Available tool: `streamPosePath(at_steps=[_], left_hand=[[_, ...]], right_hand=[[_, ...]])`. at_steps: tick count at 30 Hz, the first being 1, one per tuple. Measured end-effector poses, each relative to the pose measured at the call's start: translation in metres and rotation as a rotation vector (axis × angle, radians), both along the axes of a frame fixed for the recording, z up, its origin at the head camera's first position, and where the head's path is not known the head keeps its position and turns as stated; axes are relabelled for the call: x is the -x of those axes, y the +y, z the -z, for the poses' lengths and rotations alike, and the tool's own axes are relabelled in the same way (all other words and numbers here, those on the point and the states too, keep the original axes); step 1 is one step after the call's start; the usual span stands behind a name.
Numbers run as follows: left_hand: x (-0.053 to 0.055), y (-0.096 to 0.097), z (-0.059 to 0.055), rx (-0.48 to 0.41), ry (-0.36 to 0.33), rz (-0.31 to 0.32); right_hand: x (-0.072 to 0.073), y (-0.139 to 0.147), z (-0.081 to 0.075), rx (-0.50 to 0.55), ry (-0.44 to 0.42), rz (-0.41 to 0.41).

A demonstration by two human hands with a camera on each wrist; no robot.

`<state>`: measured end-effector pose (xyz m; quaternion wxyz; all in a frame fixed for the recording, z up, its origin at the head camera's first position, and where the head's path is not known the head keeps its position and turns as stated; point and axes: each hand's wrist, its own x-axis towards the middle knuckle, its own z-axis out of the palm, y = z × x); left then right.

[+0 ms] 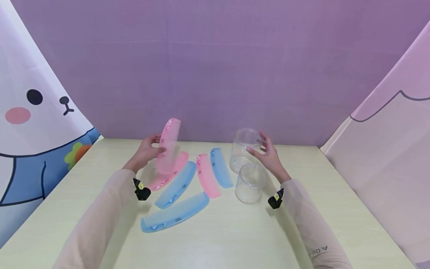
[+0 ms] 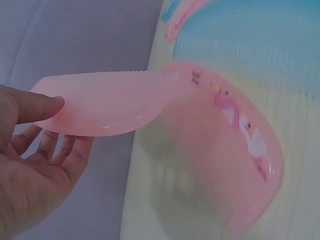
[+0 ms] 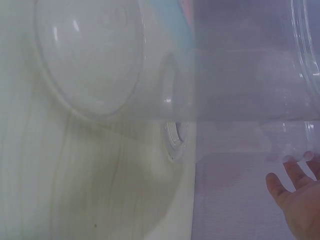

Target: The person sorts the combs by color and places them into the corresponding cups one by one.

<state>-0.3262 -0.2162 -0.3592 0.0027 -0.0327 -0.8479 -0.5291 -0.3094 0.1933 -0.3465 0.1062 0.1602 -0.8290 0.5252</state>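
Note:
Between thumb and fingers, my left hand [image 1: 146, 151] pinches a pink comb [image 1: 169, 140], raised above the table at the back left. In the left wrist view my thumb presses the flat side of the pink comb [image 2: 105, 102] near one end, with fingertips under its curved back. A second pink comb [image 2: 240, 165] with a flamingo print lies below it. At the back right, my right hand [image 1: 270, 157] holds a tall clear plastic jar [image 1: 237, 153] near its top, thumb at the front and fingers round the side. A second clear jar [image 1: 248, 191] stands just in front.
Three blue combs [image 1: 176, 213] and another pink comb [image 1: 208, 177] lie fanned across the table between the hands. A purple curtain [image 1: 208, 74] hangs behind the table [image 1: 218, 243]; printed cloths [image 1: 37, 130] hang at both sides.

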Motion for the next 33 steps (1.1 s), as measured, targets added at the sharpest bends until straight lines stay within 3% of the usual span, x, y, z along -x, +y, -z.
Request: streamPosePath(at_steps=[6, 12, 19, 27, 33], left_hand=[[0.0, 0.019, -0.006, -0.067, -0.01, -0.01], [-0.001, 0.036, -0.008, -0.121, 0.024, 0.0], [-0.002, 0.059, -0.01, -0.135, 0.056, -0.003], [-0.003, 0.087, -0.017, -0.17, 0.121, 0.038], [-0.002, 0.107, -0.028, -0.227, 0.175, 0.094]], right_hand=[[0.0, 0.0, 0.0, -0.003, -0.009, 0.002], [-0.001, -0.001, 0.0, -0.005, -0.015, 0.003], [-0.001, -0.002, 0.0, 0.004, -0.015, -0.003], [0.0, -0.002, 0.0, 0.009, -0.013, -0.003], [0.001, -0.001, 0.002, 0.012, -0.011, -0.004]])
